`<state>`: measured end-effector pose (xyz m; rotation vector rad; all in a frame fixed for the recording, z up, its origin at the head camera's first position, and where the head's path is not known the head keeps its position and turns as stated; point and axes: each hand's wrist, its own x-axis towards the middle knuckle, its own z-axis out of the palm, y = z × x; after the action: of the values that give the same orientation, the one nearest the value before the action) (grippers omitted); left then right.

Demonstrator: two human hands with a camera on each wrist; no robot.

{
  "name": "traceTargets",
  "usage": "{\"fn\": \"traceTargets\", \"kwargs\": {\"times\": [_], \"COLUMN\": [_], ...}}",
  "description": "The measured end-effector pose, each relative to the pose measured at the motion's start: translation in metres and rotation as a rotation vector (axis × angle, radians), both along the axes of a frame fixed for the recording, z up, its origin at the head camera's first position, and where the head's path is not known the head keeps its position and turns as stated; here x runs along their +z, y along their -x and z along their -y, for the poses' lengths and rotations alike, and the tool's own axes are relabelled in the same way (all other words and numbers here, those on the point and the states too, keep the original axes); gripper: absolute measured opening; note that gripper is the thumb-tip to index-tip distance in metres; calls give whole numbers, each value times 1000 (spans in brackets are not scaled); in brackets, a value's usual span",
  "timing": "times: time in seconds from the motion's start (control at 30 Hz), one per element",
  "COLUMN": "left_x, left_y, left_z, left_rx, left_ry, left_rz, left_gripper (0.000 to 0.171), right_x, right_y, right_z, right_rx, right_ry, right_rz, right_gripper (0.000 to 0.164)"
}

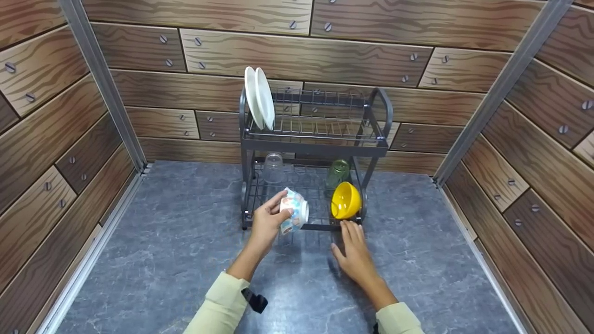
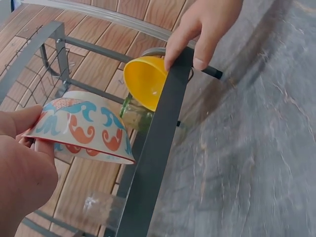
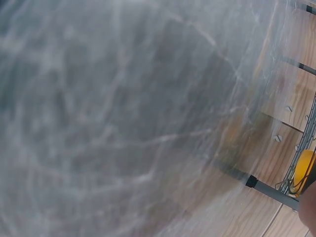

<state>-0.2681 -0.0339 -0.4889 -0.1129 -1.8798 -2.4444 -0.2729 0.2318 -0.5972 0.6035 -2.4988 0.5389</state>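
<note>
My left hand [image 1: 267, 222] pinches the rim of a white bowl [image 2: 89, 123] with a blue and orange pattern and a red rim. In the head view the bowl is tipped on its side, in front of the lower shelf. A yellow bowl [image 1: 346, 201] leans at the right front of that shelf, its inside facing left. My right hand [image 1: 356, 253] holds nothing; its extended fingertips [image 2: 199, 64] are at the front bar of the dish rack [image 1: 315, 147], just below the yellow bowl. Only a sliver of this hand shows in the right wrist view.
Two white plates [image 1: 263, 98] stand upright at the left of the upper rack. On the lower shelf are a clear glass [image 1: 273, 168] at the back left and a green glass [image 1: 338, 172] behind the yellow bowl. Wood-patterned walls [image 1: 306, 55] enclose the grey marbled surface [image 1: 185, 260].
</note>
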Motion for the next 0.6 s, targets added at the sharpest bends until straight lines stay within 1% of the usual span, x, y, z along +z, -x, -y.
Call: {"fn": "traceTargets", "kwargs": {"times": [0.13, 0.23, 0.27, 0.4, 0.47, 0.5, 0.6], "left_x": [-1, -3, -1, -3, -4, -7, -8], "left_y": [10, 17, 18, 30, 37, 42, 49], "left_z": [-8, -13, -14, -25, -31, -35, -45], "left_rx": [-8, -29, -37, -19, -3, 8, 12], "left_ry": [-35, -67, -75, -74, -70, -66, -68], "left_rz": [-4, -12, -16, -20, -22, -22, -20], "left_gripper": [56, 56, 56, 56, 55, 55, 55], "right_x": [0, 1, 1, 1, 0, 0, 0], "right_y": [-1, -1, -1, -1, -1, -1, 0], "right_z": [0, 0, 0, 0, 0, 0, 1], "right_rx": [2, -10, -15, -24, -22, -20, -13], "right_ry": [0, -9, -14, -18, -15, -12, -4], "right_rz": [9, 43, 55, 75, 62, 55, 38], "right_gripper": [65, 66, 66, 66, 66, 66, 66]}}
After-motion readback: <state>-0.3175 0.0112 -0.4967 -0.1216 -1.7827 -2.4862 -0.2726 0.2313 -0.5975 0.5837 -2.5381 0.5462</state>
